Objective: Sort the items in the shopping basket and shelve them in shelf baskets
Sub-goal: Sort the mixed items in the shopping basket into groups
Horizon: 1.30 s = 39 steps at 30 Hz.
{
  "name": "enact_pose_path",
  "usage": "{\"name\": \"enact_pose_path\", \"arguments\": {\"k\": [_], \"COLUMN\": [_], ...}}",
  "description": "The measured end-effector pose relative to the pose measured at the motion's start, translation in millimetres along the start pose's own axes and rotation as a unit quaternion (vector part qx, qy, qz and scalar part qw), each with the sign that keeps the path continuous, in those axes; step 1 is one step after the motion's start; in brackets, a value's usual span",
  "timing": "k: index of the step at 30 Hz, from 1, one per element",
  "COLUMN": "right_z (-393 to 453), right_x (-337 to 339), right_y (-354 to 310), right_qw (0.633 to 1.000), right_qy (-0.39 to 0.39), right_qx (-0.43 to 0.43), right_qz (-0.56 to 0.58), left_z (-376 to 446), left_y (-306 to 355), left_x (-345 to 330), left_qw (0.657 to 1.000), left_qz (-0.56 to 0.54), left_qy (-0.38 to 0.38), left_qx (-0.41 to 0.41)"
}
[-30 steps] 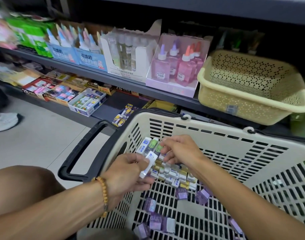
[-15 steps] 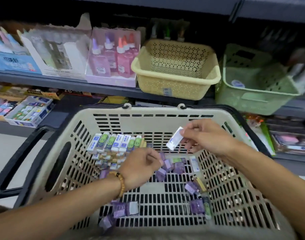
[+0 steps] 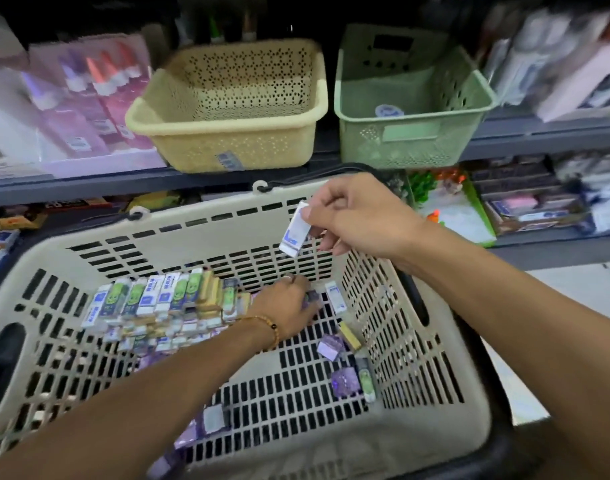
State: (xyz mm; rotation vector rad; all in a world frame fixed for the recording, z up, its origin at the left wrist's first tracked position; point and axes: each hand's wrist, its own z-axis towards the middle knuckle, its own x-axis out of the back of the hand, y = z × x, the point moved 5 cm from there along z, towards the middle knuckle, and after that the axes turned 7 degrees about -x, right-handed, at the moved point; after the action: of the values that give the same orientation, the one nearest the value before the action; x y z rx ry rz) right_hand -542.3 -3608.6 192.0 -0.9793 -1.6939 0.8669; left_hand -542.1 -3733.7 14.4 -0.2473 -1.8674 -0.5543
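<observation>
A beige shopping basket (image 3: 178, 233) fills the foreground. Inside it, several white, green and yellow erasers (image 3: 158, 299) are stacked at the left, and loose purple erasers (image 3: 345, 381) lie on the right of its floor. My right hand (image 3: 359, 220) hovers above the basket's far rim, pinching a white and blue eraser (image 3: 295, 233). Reaching down onto the basket floor, my left hand (image 3: 286, 306) has its fingers on a purple eraser (image 3: 312, 296); the grip itself is hidden. On the shelf behind stand a yellow shelf basket (image 3: 227, 133) and a green shelf basket (image 3: 414, 133).
Pink and purple glue bottles in a display box (image 3: 88, 98) stand left of the yellow basket. Packaged goods (image 3: 556, 64) crowd the shelf at the right. A lower shelf (image 3: 525, 209) holds more stationery. The shopping basket's black handle (image 3: 417, 303) runs along its right side.
The view swung right, bringing the green basket fully in. My right hand lifted the white and blue eraser higher, toward the shelf baskets. My left hand reached farther right onto the basket floor.
</observation>
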Motion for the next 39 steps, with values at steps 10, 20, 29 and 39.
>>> {"name": "enact_pose_path", "arguments": {"k": [10, 20, 29, 39], "right_z": [4.4, 6.1, 6.9, 6.2], "right_x": [9.5, 5.7, 4.5, 3.1], "right_y": [2.6, 2.6, 6.0, 8.9], "right_qw": [1.000, 1.000, 1.000, 1.000], "right_qy": [0.019, 0.026, 0.021, 0.020], "right_qx": [-0.002, -0.008, -0.010, -0.013], "right_qz": [-0.008, -0.001, -0.010, -0.020], "left_z": [3.8, 20.5, 8.2, -17.4], "left_y": [9.7, 40.6, 47.6, 69.1], "left_x": [-16.0, -10.2, -9.4, -35.4], "left_qw": [0.998, 0.948, 0.964, 0.938], "left_qz": [-0.024, 0.098, -0.134, 0.000], "left_qy": [0.037, 0.075, -0.038, -0.145], "left_qx": [-0.041, -0.293, -0.225, -0.315]}}
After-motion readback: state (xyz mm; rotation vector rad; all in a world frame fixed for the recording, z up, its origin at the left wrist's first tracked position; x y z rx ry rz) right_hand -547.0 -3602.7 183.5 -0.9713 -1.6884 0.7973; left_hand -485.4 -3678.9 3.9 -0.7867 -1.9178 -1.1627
